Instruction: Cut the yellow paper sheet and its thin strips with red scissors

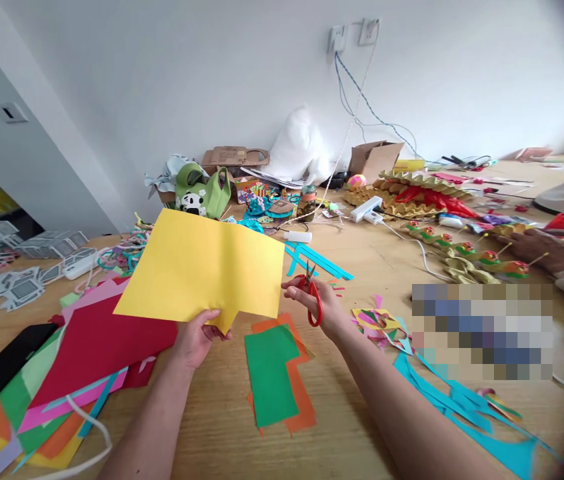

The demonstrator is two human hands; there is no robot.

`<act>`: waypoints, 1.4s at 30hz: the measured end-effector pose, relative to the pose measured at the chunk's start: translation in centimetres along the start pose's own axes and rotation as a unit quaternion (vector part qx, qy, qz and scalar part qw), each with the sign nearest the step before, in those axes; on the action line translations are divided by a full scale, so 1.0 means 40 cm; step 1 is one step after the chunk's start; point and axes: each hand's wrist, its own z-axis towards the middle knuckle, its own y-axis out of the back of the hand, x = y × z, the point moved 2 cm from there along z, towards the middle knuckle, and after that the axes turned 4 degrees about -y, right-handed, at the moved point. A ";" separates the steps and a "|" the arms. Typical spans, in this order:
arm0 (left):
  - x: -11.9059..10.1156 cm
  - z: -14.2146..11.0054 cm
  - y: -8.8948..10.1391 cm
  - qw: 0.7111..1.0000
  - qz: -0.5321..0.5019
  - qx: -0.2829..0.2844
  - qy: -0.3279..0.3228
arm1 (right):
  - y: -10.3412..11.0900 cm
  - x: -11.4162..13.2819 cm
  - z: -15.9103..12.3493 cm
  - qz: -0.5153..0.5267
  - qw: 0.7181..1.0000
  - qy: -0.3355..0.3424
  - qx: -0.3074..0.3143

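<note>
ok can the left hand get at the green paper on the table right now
Probably yes, but likely only after freeing its grip: the left hand holds the yellow sheet. The green paper lies close by, uncovered, on top of orange paper.

Passable right of frame center over bare tabletop (375,263); blocked left of center by yellow paper (187,267), higher up by glue gun (366,209).
</note>
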 end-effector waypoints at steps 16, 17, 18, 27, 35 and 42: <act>-0.029 0.013 0.017 0.995 0.026 -0.083 -0.038 | -0.018 -0.030 -0.008 -0.481 0.872 -0.006 0.090; -0.029 0.010 0.012 0.996 0.034 -0.076 -0.038 | -0.029 -0.034 -0.013 -0.512 0.854 0.008 0.092; -0.029 0.007 0.007 0.996 0.042 -0.069 -0.037 | -0.040 -0.038 -0.016 -0.528 0.844 0.023 0.091; -0.007 -0.015 -0.034 0.995 -0.004 -0.070 0.066 | -0.051 -0.060 -0.003 -0.460 0.885 0.031 0.063; 0.047 -0.063 -0.025 0.957 -0.280 -0.041 0.068 | -0.022 0.008 -0.010 0.028 0.995 -0.008 0.092; 0.099 -0.121 -0.078 0.961 -0.173 0.068 0.206 | -0.018 0.011 -0.017 0.077 0.993 0.014 0.094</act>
